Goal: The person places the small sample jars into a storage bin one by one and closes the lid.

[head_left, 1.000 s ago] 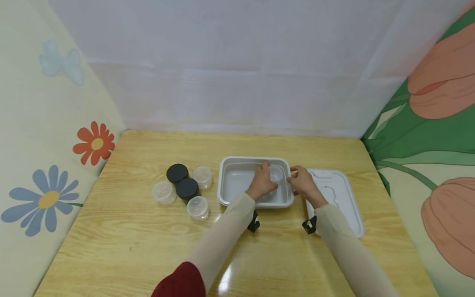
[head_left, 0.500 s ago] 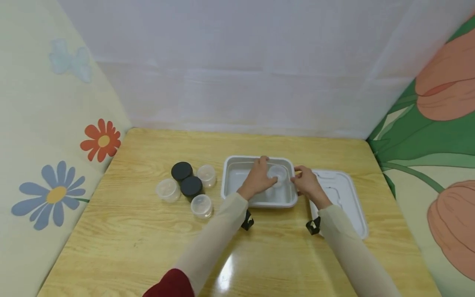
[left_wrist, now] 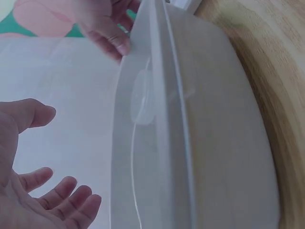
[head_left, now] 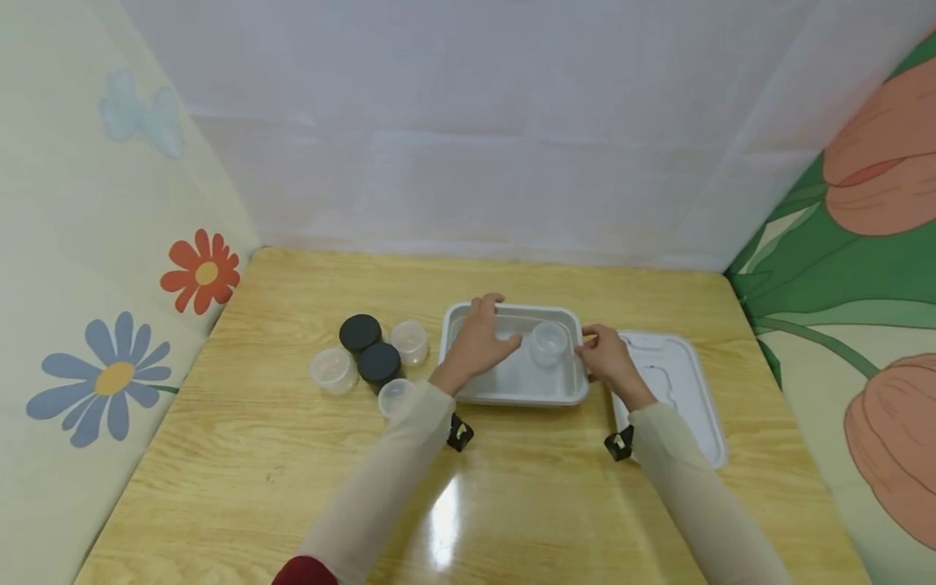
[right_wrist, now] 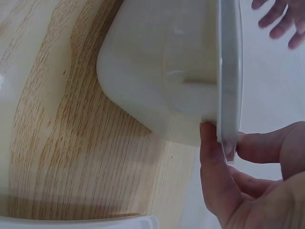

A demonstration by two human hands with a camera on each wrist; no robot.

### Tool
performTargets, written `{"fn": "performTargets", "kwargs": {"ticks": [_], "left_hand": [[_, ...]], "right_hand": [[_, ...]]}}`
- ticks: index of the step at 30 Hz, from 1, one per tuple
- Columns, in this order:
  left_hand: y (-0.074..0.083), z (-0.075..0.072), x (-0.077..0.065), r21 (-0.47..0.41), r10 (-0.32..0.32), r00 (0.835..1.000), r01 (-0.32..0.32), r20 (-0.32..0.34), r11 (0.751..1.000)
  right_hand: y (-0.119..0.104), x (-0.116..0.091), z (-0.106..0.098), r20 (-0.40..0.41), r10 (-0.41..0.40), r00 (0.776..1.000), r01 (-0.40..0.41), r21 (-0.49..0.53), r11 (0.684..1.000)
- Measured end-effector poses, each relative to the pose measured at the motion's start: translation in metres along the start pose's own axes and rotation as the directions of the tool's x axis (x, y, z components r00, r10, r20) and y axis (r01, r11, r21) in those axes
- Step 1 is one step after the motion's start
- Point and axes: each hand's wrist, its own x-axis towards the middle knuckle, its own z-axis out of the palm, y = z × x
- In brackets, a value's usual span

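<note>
A white rectangular plastic tub stands on the wooden table. Inside it, toward the right end, sits a small clear round cup. My right hand pinches the tub's right rim between thumb and fingers, as the right wrist view also shows. Over the left part of the tub hovers my left hand, thumb and fingers spread apart and nothing in its grasp. In the left wrist view that left hand is beside the rim, with the cup faintly visible within the tub.
Left of the tub cluster two black-lidded jars and several clear cups; my left sleeve partly covers the nearest one. A white lid lies on the table to the right, partly under my right arm. A white cloth hangs behind the table.
My left hand has let go of the clear cup inside the tub and moved left, away from it. The right hand keeps its grip on the rim.
</note>
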Motion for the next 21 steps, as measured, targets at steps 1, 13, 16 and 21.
{"fn": "performTargets", "kwargs": {"ticks": [1,13,16,21], "left_hand": [[-0.002,-0.003,-0.004,-0.020,-0.005,1.000,0.005,-0.003,1.000],[-0.023,-0.027,-0.048,-0.181,-0.073,0.994,0.057,-0.080,0.982],[-0.024,-0.032,-0.056,-0.202,-0.096,0.991,0.076,-0.092,0.976],[-0.031,-0.040,-0.073,-0.179,-0.137,0.983,0.115,-0.118,0.977]], "right_hand": [[0.000,0.000,0.000,-0.005,-0.002,1.000,0.002,0.002,1.000],[0.002,-0.001,0.002,-0.026,-0.008,1.000,0.007,-0.021,1.000],[0.001,-0.001,0.002,-0.035,-0.008,0.999,0.008,-0.014,1.000],[-0.001,-0.003,0.001,-0.027,0.001,1.000,-0.001,0.002,1.000]]}}
